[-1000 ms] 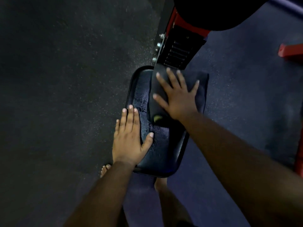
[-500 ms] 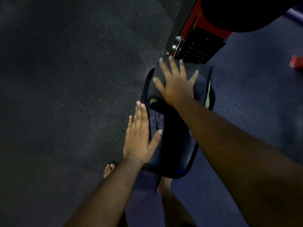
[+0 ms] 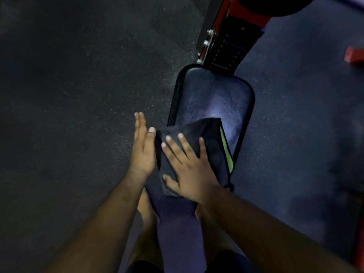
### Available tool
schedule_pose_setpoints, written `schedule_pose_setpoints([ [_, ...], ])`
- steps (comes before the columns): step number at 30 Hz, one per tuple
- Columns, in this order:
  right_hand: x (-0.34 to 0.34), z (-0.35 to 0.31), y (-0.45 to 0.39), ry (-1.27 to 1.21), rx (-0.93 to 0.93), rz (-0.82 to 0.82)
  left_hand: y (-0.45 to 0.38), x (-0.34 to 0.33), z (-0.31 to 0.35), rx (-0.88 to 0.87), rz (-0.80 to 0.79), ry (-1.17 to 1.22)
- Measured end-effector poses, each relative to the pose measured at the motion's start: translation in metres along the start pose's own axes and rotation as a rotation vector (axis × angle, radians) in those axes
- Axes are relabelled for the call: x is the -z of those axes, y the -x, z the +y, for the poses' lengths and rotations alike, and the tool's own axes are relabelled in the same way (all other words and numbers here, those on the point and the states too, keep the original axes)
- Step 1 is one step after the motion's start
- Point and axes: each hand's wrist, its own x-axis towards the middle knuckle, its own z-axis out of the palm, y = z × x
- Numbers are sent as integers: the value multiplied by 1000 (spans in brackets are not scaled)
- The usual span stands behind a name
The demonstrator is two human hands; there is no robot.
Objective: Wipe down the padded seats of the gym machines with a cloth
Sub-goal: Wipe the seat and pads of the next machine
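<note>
The left hand (image 3: 142,148) is held flat and open at the near left edge of the padded seat (image 3: 212,99); the dark cloth (image 3: 208,138) is pressed at its near end under the flat, spread right hand (image 3: 189,170). Even, overlapping strokes would probably serve best.

padded seat (image 3: 208,99): smooth vinyl-like cover, glossy sheen. cloth (image 3: 204,134) at its 6 o'clock end: matt dark fabric, soft nap, green trim. frame (image 3: 218,26) at 12 o'clock: painted red metal, shiny bolts. floor (image 3: 78,95): matt, speckled, rough.
</note>
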Motion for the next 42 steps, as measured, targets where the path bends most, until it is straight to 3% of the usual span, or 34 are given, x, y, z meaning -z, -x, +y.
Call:
schedule_pose_setpoints([
  [3,-7,33,43,10,-42,18,10,-13,-1,-112,-104,-218],
  [9,19,108,-16,-146,-527,10,3,-51,16,-301,-123,-721],
  [11,26,113,-41,-185,-581,21,-6,-60,17,-312,-94,-788],
  [15,4,79,13,-231,-554,99,-2,-70,6,-304,-25,-862],
  [19,-9,62,64,-546,-565,214,0,-72,6,-351,-22,-909],
  [22,7,103,11,-583,-707,306,-7,-76,12,-363,-29,-961],
  [25,31,158,-53,-528,-832,239,-7,-77,11,-365,-27,-990],
  [27,38,170,-68,-479,-805,156,-7,-77,9,-364,-28,-1000],
  [30,32,137,-35,-392,-697,74,-8,-75,10,-365,-39,-1008],
  [34,18,111,1,-551,-750,85,-7,-75,11,-366,-54,-1000],
  [39,38,169,-80,-389,-829,122,-11,-77,7,-381,-23,-997],
  [42,50,170,-113,-238,-655,35,-10,-77,5,-378,-16,-1001],
])
